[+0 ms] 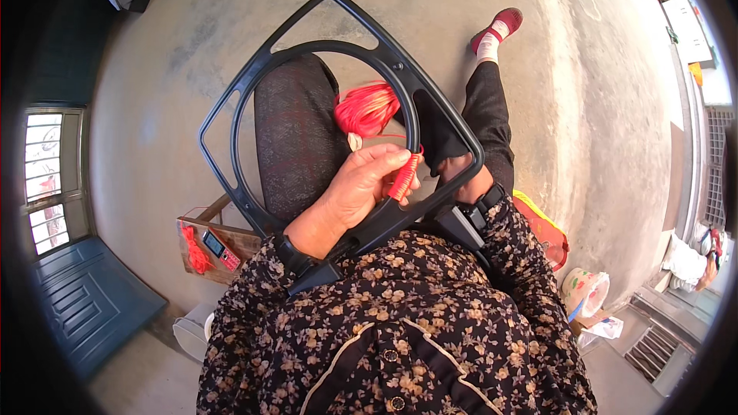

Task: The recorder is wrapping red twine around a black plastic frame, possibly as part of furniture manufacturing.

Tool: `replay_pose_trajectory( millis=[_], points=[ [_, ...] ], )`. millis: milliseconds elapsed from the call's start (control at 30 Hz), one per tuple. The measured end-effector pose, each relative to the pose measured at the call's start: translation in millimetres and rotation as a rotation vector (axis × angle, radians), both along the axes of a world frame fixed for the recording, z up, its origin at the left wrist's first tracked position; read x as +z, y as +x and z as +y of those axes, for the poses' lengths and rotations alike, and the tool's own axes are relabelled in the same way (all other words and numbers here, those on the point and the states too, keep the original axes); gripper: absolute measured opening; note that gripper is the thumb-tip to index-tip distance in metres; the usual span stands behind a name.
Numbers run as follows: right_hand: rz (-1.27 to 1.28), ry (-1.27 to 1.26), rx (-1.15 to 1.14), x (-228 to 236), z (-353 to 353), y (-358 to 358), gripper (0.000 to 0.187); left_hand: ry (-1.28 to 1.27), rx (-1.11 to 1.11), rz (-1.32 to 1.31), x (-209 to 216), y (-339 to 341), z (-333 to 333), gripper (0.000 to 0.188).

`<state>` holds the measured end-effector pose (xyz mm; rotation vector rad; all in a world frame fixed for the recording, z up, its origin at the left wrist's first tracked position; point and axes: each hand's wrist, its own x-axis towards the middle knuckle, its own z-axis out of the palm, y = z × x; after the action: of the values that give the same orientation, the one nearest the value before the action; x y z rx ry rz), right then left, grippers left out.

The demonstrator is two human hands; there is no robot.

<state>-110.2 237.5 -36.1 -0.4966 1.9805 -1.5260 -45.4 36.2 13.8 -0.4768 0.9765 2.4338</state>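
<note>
A black frame [330,0], roughly square with a round inner ring, lies tilted over my lap. Red cord [405,177] is wound in tight coils round part of the ring. My left hand [357,184] pinches the ring at these coils, thumb on top. On the far side of the frame's right edge is my right hand [463,174]; its fingers are mostly hidden, so their grip does not show. Between my legs sits a bundle of red cord [367,110], and a thin strand runs from near it toward the coils. A small pale piece [354,141] shows beside my left hand.
To my left stands a wooden bench [244,240] bearing a phone [221,250] and a red cord tangle [197,250]. A red bag with yellow trim [544,230] and a white tub [586,292] stand at my right. A blue door panel [96,300] is at far left.
</note>
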Motion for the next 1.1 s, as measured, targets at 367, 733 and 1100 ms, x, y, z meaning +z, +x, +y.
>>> replay_pose_trajectory(
  millis=[367, 733, 1100],
  points=[
    [-0.782, -0.734, -0.093, 12.9, -34.2, -14.2, 0.037, -0.025, 0.106, 0.126, -5.2, 5.4, -3.0, 0.02],
    [-0.569, -0.498, -0.348, 25.5, 4.9, -24.4, 0.032, -0.13, 0.107, 0.068, 8.4, -0.5, -8.1, 0.022],
    [-0.725, -0.935, -0.646, 30.0, 119.1, -7.5, 0.039, -0.035, 0.057, 0.017, 7.9, -7.2, -1.4, 0.024]
  ],
)
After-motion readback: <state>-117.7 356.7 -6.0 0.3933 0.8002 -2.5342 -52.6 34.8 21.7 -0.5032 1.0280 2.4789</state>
